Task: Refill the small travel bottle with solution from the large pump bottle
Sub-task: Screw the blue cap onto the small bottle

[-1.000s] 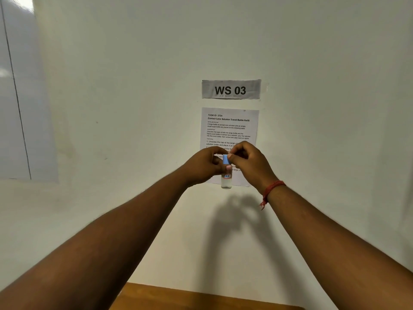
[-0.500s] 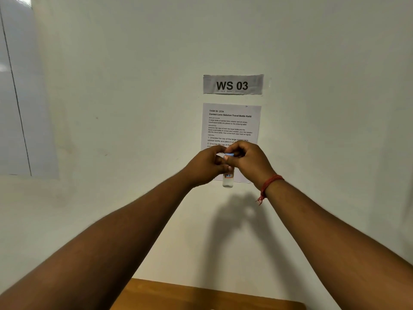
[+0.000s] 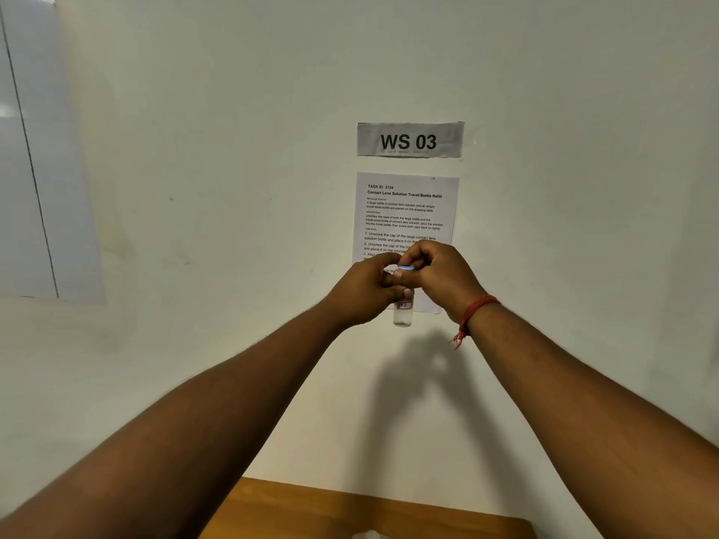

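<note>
A small clear travel bottle (image 3: 402, 316) with a red-edged label is held upright in the air in front of the wall. My left hand (image 3: 367, 289) grips its upper body, so only the bottom part shows below the fingers. Its blue cap (image 3: 405, 268) sits on top, pinched by the fingers of my right hand (image 3: 441, 276), which wears a red thread at the wrist. The large pump bottle is out of view.
A white wall fills the view, with a "WS 03" sign (image 3: 410, 140) and a printed task sheet (image 3: 408, 215) behind the hands. A wooden tabletop (image 3: 311, 511) shows at the bottom edge. A glossy white panel (image 3: 27, 169) hangs at the left.
My right hand has closed further over the blue cap, so less of it shows. Both hands and the bottle have stayed at about the same spot before the sheet.
</note>
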